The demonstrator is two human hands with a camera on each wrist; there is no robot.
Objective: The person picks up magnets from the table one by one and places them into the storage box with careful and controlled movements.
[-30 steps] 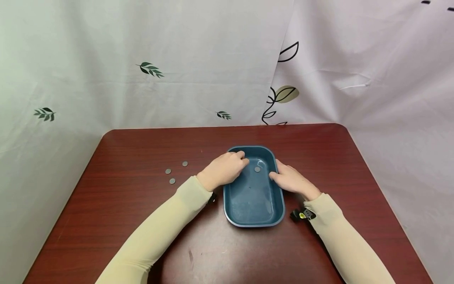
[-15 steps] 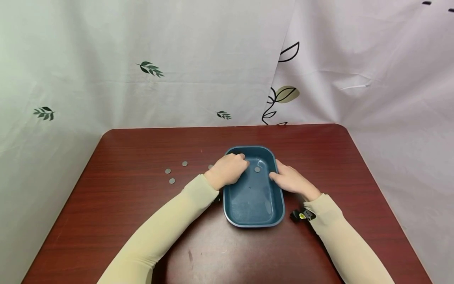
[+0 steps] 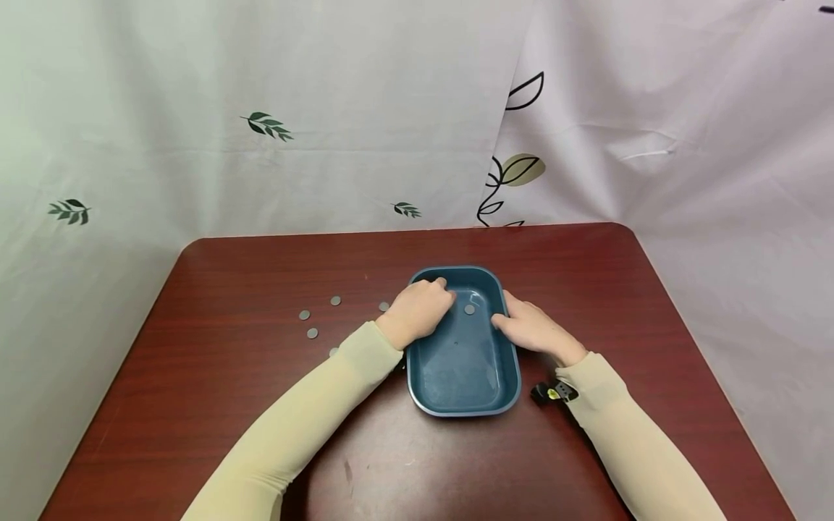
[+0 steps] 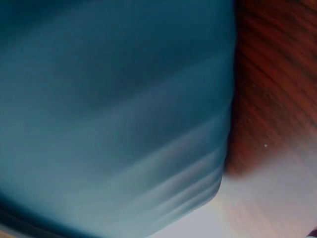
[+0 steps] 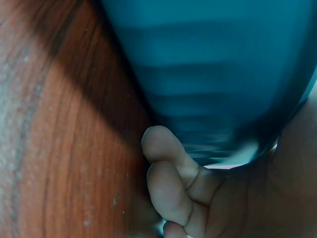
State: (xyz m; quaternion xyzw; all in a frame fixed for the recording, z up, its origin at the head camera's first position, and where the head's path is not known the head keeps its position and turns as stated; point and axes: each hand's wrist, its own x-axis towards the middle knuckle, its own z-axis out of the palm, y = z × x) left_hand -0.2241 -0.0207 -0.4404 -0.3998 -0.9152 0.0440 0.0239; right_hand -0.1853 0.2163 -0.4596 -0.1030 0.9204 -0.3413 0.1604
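Note:
A blue plastic bin (image 3: 464,376) stands on the table, a round grey coin (image 3: 469,310) lying on its floor toward the far end. My left hand (image 3: 417,310) reaches over the bin's left rim with its fingers bent; the fingertips are hidden, so whether they hold anything cannot be told. My right hand (image 3: 537,331) grips the right rim, thumb inside and the other fingers outside. Two fingertips (image 5: 168,191) show low by the outer wall in the right wrist view. The left wrist view shows only the bin's ribbed outer wall (image 4: 138,119) and the tabletop.
Several coins lie left of the bin: one (image 3: 335,300) toward the back, two (image 3: 304,315) further left, one (image 3: 384,307) near the left hand, one (image 3: 334,352) partly under the sleeve. The dark red table (image 3: 260,275) ends at a white patterned cloth (image 3: 365,108).
My left hand has shifted slightly right over the bin, uncovering a coin beside it and another by the sleeve. The right hand keeps its hold on the rim. The head view has shifted slightly.

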